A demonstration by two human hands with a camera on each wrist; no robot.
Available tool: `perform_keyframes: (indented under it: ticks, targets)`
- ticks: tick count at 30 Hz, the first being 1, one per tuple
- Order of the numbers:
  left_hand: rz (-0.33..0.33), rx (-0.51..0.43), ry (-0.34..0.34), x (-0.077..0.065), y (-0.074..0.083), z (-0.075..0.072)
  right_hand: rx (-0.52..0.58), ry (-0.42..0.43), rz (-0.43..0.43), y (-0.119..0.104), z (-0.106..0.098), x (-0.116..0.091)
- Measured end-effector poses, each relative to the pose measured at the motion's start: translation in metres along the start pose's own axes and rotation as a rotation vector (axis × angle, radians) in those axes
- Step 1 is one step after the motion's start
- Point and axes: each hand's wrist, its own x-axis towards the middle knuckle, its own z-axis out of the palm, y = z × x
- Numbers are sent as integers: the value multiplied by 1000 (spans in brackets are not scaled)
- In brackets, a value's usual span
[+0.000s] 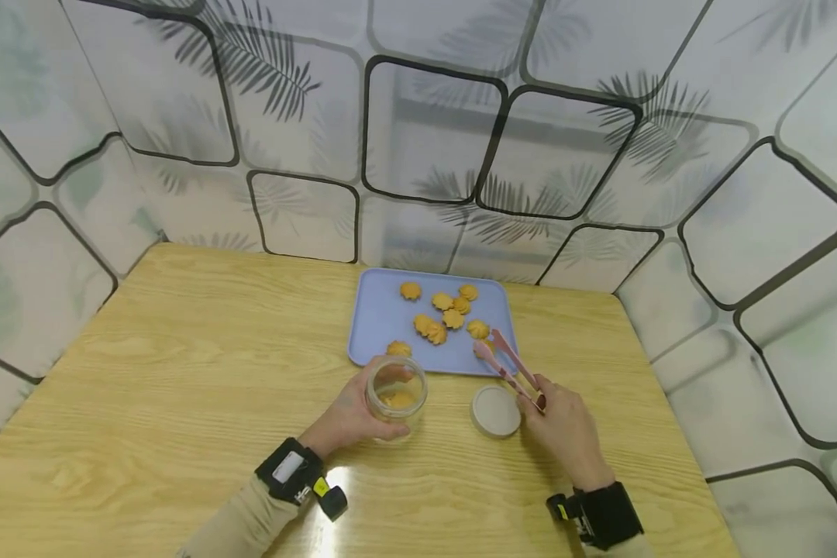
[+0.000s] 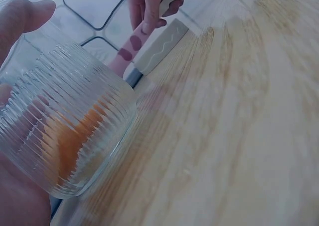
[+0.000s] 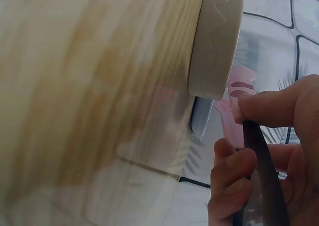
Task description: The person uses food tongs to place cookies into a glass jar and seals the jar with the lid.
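Observation:
My left hand [image 1: 354,415] grips a ribbed glass jar [image 2: 75,116] from its left side, thumb in front and fingers behind. Inside the jar lies a cookie [image 1: 399,398], orange-brown through the glass. My right hand [image 1: 563,428] holds pink tongs [image 1: 505,364], their two arms spread around a cookie [image 1: 483,349] at the lower right of the blue tray [image 1: 374,310]. Several flower-shaped cookies [image 1: 452,318] are scattered over that tray. In the right wrist view, thumb and curled fingers wrap the tongs' dark end [image 3: 264,171].
A round pale lid [image 1: 495,411] lies on the wooden table [image 1: 237,333] between the jar and my right hand. Patterned curtain-like panels [image 1: 432,139] with leaf prints enclose the table at the back and sides.

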Motion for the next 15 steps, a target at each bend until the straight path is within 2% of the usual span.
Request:
perform_keyframes:
  ticks: [15]
  targets:
    - [-15,-24,-6,0,1,1,-8,-83,3,-5,-5,7]
